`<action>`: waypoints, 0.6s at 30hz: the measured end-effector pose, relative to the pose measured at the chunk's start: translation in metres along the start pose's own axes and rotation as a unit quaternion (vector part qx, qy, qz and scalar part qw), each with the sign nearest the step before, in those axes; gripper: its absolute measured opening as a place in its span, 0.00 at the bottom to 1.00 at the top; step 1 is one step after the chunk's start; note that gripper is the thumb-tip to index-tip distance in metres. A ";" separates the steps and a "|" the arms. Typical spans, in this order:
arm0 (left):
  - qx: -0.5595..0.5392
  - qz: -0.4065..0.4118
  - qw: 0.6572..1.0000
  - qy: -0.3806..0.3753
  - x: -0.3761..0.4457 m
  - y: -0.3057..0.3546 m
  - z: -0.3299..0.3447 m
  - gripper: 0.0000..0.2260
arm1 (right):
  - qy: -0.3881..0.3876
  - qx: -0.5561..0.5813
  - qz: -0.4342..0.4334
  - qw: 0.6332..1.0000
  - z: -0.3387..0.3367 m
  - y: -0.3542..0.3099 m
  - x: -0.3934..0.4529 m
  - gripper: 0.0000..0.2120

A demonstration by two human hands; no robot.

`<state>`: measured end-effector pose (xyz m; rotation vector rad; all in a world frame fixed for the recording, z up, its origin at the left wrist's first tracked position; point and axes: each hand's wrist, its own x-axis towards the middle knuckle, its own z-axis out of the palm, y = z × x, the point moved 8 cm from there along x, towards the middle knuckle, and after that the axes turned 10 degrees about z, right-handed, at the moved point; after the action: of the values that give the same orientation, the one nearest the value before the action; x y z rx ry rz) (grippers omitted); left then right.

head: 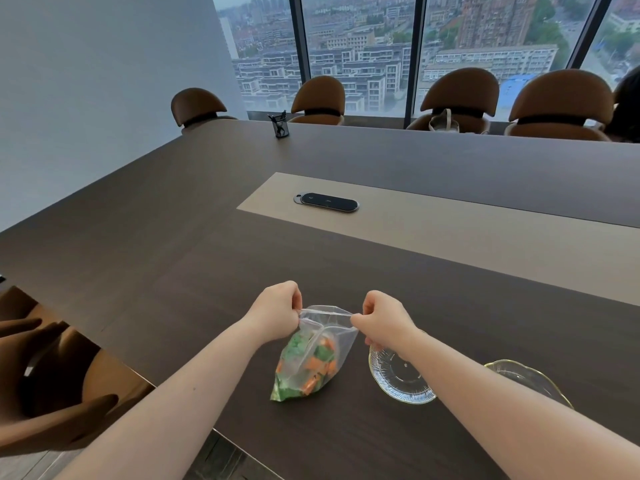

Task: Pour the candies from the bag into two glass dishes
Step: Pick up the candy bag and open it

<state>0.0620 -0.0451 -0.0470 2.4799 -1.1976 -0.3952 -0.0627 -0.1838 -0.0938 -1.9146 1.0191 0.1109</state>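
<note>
a long, dark wood-grain conference table [173, 237] with a smooth matte top and a pale inlaid strip fills the view, in a room with tall windows [356, 46] over city blocks and rounded brown chairs [459, 95] along the far side. near the table's front edge, a clear, crinkled plastic bag [313, 355] stands on the table with green and orange candies [304, 368] bunched at its bottom. the left hand [277, 311] and right hand [382, 318] each pinch the bag's top edge, pulling it taut between them. two ribbed glass dishes [398, 379], gold-rimmed, sit just right of the bag, the right forearm partly hiding them.
</note>
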 end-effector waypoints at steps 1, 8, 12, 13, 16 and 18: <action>0.004 -0.001 1.000 0.004 0.002 0.002 -0.001 0.06 | 0.000 0.002 0.002 1.000 -0.001 -0.001 0.001 0.04; 0.123 -0.036 0.990 0.064 0.013 -0.003 -0.026 0.13 | 0.018 -0.072 0.006 0.997 -0.022 -0.002 0.005 0.05; 0.060 -0.066 0.988 0.125 0.013 -0.003 -0.040 0.10 | -0.021 0.100 0.034 0.994 -0.032 0.003 0.009 0.06; 0.013 -0.072 0.986 0.152 0.012 0.000 -0.044 0.09 | -0.045 0.160 0.033 0.986 -0.033 0.003 0.008 0.06; -0.168 -0.101 0.956 0.220 0.009 0.010 -0.052 0.08 | -0.128 0.276 -0.002 0.953 -0.042 -0.001 0.002 0.03; -0.254 -0.104 0.930 0.242 0.009 0.023 -0.056 0.08 | -0.176 0.342 -0.022 0.923 -0.051 0.002 0.002 0.08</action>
<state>0.0738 -0.0547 0.0125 2.0724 -0.5470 -0.1067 -0.0785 -0.2242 -0.0676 -1.2174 0.6487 0.0581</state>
